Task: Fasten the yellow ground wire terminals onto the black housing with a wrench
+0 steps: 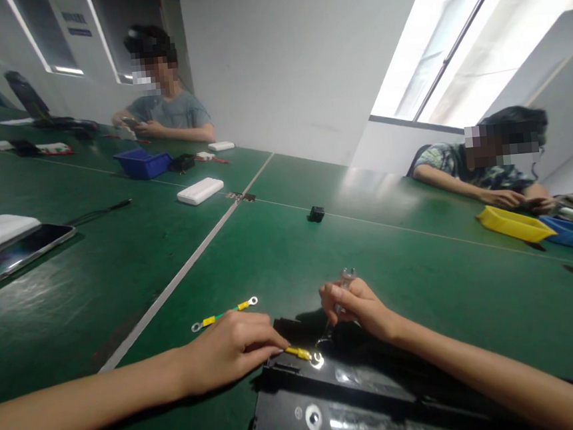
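Note:
My left hand (240, 346) is closed in a pinch at the tail of a yellow-sleeved ring terminal (298, 353). The metal ring lies at the far end of a black housing (289, 415), whose near face has a round metal terminal. My right hand (359, 305) is wrapped round a shiny tool that looks like a wrench (347, 276); its forked end sticks up above the fingers, and its lower end reaches down near the ring. Just beyond my left hand, a short green wire (225, 313) with yellow-sleeved ring ends lies on the table, partly hidden.
On the green table (270, 256) are a small black block (316, 214), a white case (201, 190), a phone (24, 255), a blue bin (142, 163) and a yellow bin (515, 223). One person (170, 111) sits far left, another (482, 158) at the right.

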`<state>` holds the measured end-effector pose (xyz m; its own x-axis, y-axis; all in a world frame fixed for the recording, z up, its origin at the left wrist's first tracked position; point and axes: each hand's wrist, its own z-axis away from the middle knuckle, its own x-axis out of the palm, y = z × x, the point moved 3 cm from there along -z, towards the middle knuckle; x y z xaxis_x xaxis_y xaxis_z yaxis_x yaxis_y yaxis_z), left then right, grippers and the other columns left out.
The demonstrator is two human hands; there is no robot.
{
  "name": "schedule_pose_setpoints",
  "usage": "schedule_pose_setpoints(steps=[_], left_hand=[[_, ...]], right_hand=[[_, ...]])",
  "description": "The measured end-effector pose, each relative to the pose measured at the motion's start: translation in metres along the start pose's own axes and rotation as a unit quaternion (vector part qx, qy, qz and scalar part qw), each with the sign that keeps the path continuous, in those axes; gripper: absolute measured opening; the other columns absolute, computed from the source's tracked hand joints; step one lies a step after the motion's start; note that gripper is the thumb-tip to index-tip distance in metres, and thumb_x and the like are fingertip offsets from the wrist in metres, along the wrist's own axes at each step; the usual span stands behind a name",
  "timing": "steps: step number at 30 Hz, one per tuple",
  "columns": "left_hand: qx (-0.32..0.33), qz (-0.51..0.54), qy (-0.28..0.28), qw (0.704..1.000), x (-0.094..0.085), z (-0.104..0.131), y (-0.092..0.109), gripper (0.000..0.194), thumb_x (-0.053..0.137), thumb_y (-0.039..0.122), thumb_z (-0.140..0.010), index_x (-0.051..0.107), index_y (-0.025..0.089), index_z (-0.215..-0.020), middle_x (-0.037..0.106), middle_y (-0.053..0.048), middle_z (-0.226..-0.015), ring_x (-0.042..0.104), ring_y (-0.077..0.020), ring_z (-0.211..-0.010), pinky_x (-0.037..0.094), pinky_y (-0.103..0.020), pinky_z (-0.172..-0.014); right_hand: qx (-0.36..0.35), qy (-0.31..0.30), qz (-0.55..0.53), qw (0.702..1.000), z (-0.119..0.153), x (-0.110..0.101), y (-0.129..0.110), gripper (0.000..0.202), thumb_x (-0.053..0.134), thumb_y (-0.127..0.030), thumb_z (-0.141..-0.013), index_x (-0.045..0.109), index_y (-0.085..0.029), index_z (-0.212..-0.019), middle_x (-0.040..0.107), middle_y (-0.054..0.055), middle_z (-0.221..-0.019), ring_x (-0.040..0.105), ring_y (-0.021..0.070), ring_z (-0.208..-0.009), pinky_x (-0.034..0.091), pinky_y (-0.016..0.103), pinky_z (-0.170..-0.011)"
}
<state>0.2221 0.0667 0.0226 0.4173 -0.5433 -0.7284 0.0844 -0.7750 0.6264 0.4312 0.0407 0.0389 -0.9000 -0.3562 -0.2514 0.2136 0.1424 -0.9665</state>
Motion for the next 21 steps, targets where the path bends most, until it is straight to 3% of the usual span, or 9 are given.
schedule_pose_setpoints(steps=[11,21], left_hand=[[-0.006,0.000,-0.007,1.000,0.0000,0.0007,-0.0006,0.018,0.051,0.015,-0.092,0.065,0.019,-0.103,0.065,-0.003,-0.082,0.059,-0.0126,-0.073,0.042,-0.020,-0.064],[-0.008,-0.008,-0.006,1.000,0.0004,0.0008,-0.0014,0.018,0.052,0.015,-0.091,0.066,0.019,-0.102,0.065,-0.003,-0.081,0.059,-0.0125,-0.071,0.040,-0.020,-0.063]], right_hand=[[-0.004,-0.006,0.011,1.000,0.0000,0.0005,0.0008,0.057,0.041,-0.058,-0.088,0.056,-0.012,-0.058,0.048,0.001,-0.055,0.035,0.0072,-0.047,0.024,0.021,-0.042],[-0.029,-0.015,0.007,0.999,-0.0012,0.0021,-0.0043,0.056,0.041,-0.056,-0.089,0.055,-0.012,-0.057,0.044,0.000,-0.054,0.035,0.0076,-0.048,0.027,0.021,-0.044]])
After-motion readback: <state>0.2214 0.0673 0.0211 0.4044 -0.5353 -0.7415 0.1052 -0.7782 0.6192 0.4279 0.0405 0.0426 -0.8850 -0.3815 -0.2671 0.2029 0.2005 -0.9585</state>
